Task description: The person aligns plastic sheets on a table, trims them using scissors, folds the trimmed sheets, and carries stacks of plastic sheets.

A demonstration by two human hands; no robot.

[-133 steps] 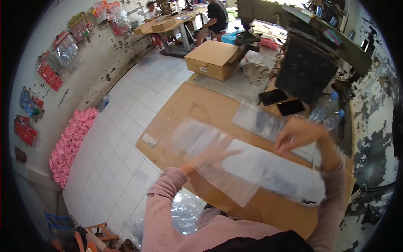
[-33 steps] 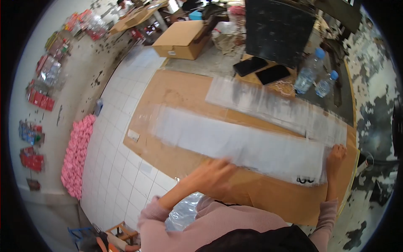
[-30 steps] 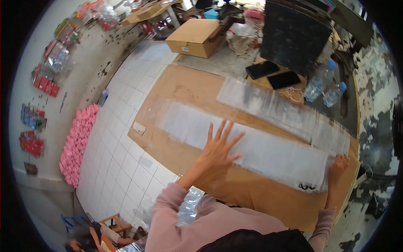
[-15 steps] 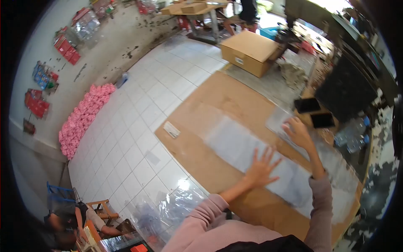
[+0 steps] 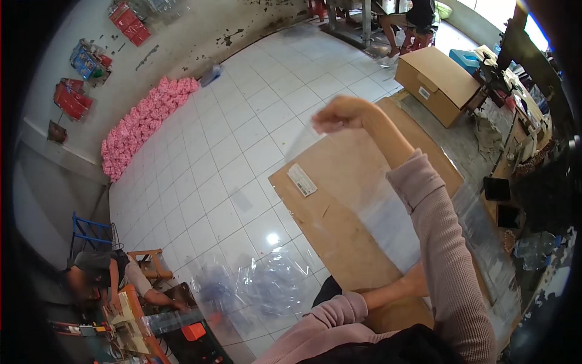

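Note:
My right hand (image 5: 345, 114) is raised over the far left part of the cardboard (image 5: 339, 221), its fingers closed and slightly blurred. A faint clear plastic sheet (image 5: 298, 142) trails from the fingertips; its outline is hard to see. My left hand (image 5: 417, 281) rests low on the work surface, its fingers hidden behind my right forearm. Beside it, whitish translucent plastic sheets (image 5: 394, 224) lie on the cardboard, partly covered by my right arm. A white label (image 5: 302, 180) is on the cardboard's left corner.
A carton (image 5: 436, 85) stands beyond the cardboard. Two dark phones (image 5: 497, 189) and plastic bottles (image 5: 536, 249) are at the right. Clear plastic (image 5: 267, 282) lies on the tiled floor, with pink bundles (image 5: 148, 124) along the wall. One person (image 5: 121, 273) sits lower left, another (image 5: 412, 24) farther back.
My right hand has swung up and to the left from the right side of the cardboard. My left hand, spread flat before, now sits behind my right forearm. The view has shifted.

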